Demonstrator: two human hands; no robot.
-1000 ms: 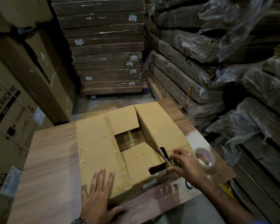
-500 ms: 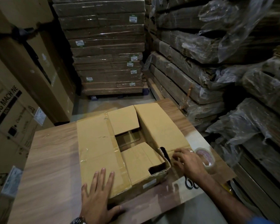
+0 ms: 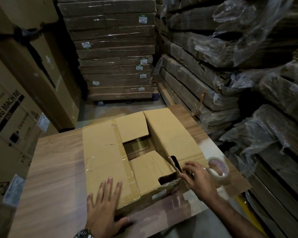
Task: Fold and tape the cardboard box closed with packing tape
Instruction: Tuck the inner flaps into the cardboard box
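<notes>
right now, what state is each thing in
cardboard box: top not closed, gap in the middle
right flap: tilted up, not flat
tape roll: lying beside the box
left hand: flat on left flap, fingers straight
right hand: at torn near-right corner, grip unclear

1. Our left hand (image 3: 105, 205) lies palm down, its 4 fingers straight and spread, thumb stretched out to the right.
2. Our right hand (image 3: 200, 182) reaches leftward, fingers bent at the knuckles; whether they pinch anything, we cannot tell.
</notes>
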